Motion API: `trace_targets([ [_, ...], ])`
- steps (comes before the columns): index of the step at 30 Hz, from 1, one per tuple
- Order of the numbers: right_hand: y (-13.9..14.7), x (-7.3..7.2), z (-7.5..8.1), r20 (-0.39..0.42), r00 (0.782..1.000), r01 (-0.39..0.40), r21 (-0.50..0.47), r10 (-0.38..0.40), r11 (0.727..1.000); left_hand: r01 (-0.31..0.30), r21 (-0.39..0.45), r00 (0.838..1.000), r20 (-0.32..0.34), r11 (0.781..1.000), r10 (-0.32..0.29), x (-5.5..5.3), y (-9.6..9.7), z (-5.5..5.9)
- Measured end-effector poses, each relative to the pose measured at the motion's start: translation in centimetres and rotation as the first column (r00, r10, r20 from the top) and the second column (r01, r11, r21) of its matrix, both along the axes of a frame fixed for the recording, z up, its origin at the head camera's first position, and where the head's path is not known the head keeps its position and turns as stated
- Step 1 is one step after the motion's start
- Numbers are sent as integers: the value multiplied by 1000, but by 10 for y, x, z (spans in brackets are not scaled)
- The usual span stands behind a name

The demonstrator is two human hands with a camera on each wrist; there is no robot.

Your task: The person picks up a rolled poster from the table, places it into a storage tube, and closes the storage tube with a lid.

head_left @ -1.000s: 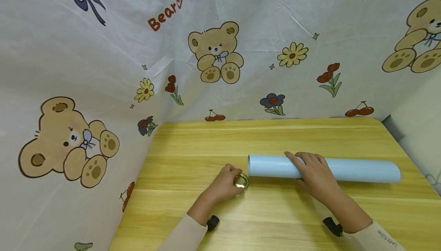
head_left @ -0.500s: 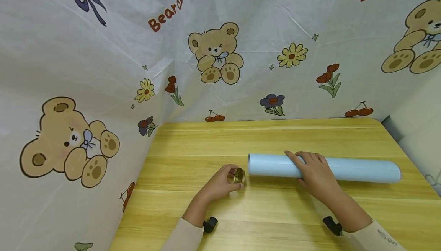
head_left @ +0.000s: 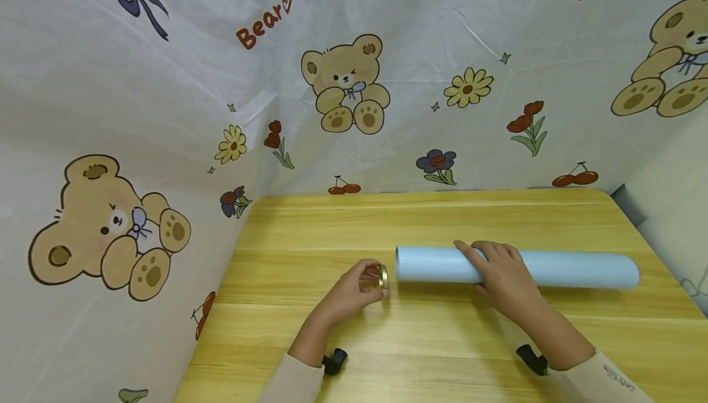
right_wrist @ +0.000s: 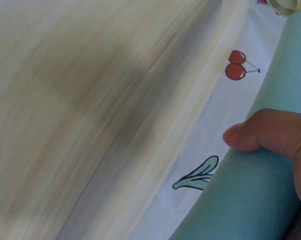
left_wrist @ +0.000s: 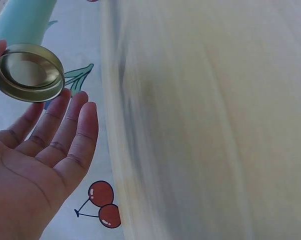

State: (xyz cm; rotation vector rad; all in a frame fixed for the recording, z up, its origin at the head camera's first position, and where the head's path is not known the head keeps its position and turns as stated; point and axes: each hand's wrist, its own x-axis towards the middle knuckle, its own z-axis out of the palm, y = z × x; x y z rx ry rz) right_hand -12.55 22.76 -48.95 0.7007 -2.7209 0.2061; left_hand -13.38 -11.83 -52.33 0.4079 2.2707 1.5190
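My left hand [head_left: 348,291] pinches a round gold metal lid [head_left: 383,277] between thumb and fingertips, standing it on edge in the head view. The left wrist view looks into the hollow side of the lid [left_wrist: 30,72]; the little finger stays straight below it. Just right of the lid lies a light blue rolled-up mat [head_left: 581,269], its open end towards the lid with a small gap. My right hand [head_left: 509,277] grips the roll near its middle, thumb on one side in the right wrist view. The right fingers' undersides are hidden behind the roll [right_wrist: 245,195].
The wood-grain table [head_left: 442,348] has rounded far corners. A white cloth [head_left: 409,34] printed with bears and flowers hangs behind it and along the left. Black straps sit at both wrists, below the beige sleeves [head_left: 295,381].
The left hand has drawn the lid slightly left, away from the roll's end, and turned it from face-up to edge-on. The right hand and roll have barely moved.
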Motion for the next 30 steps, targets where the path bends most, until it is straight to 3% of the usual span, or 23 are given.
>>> trace_targets([
  [7, -2, -1, 3, 5, 1000, -1, 9, 1, 1000, -37, 68, 999, 4, 997, 37, -1, -1, 9],
  [13, -5, -2, 5, 9, 1000, -5, 5, 5, 1000, -72, 80, 997, -35, 994, 75, -3, 0, 14],
  [30, -12, -1, 10, 16, 1000, -19, 6, 19, 1000, -116, 110, 991, -56, 987, 122, -1, 3, 23],
])
